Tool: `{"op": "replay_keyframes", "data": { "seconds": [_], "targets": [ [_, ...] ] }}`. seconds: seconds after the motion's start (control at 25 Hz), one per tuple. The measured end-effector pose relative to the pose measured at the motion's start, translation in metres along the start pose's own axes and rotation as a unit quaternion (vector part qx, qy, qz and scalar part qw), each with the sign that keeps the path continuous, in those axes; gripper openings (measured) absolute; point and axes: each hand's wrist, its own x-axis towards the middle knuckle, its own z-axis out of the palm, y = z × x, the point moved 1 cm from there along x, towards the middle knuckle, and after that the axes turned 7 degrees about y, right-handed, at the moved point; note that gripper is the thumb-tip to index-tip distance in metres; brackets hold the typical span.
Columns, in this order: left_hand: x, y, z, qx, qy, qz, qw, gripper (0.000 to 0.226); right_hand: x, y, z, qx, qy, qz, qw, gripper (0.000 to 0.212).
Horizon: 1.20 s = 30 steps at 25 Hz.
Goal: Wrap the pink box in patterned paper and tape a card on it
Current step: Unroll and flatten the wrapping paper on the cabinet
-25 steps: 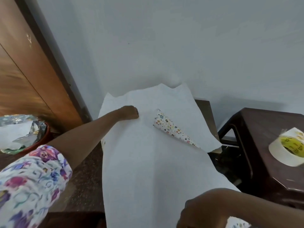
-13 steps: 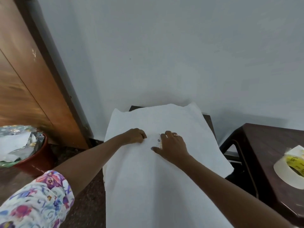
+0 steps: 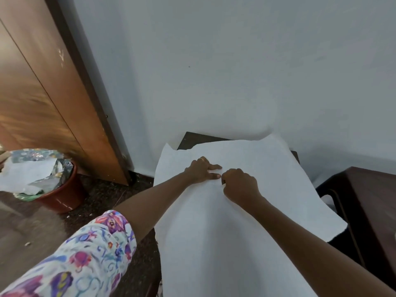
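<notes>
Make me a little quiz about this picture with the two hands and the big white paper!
1. True or false: the left hand lies with its fingers flat on the white paper.
2. Pick one. Where is the red bucket full of scraps?
A) on top of the paper
B) on the floor, left of the paper, near the wooden door
C) on the dark table at the right
3. Fill the gap: the hand with curled fingers is the ____ hand.

Key: 1 true. 2 B. 3 right: the right hand is curled, beside the left one.
</notes>
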Motion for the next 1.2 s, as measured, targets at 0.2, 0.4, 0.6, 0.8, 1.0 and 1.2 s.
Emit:
{"op": "replay_keyframes", "data": {
  "seconds": [0.2, 0.4, 0.6, 0.8, 1.0, 1.2],
  "targets": [
    [-0.001, 0.008, 0.004, 0.032, 0.023, -0.001, 0.999, 0.047, -0.026, 0.001, -0.021, 0.033, -0.012, -0.025, 0.999, 0.031],
    [-0.002, 0.011, -0.010, 0.073, 0.045, 0.020, 0.996, 0.050, -0.039, 0.007, -0.067, 0.032, -0.065, -0.016, 0.997, 0.026],
    [-0.067, 0.057, -0.075, -0.398, -0.232, 0.001, 0.888, 0.056, -0.027, -0.001, -0.146, -0.051, -0.066, -0.125, 0.989, 0.030],
    [-0.122, 0.068, -0.109, -0.336, -0.319, 0.017, 0.886, 0.044, 0.000, -0.037, -0.152, -0.041, -0.021, -0.170, 0.984, 0.031],
    [-0.138, 0.026, -0.114, -0.404, -0.201, -0.062, 0.891, 0.046, -0.025, -0.002, -0.135, -0.094, 0.094, -0.067, 0.989, 0.072],
    [-0.165, -0.032, -0.085, -0.538, -0.213, -0.196, 0.792, 0.091, -0.073, 0.067, -0.085, -0.068, 0.135, 0.116, 0.982, 0.052]
  ]
}}
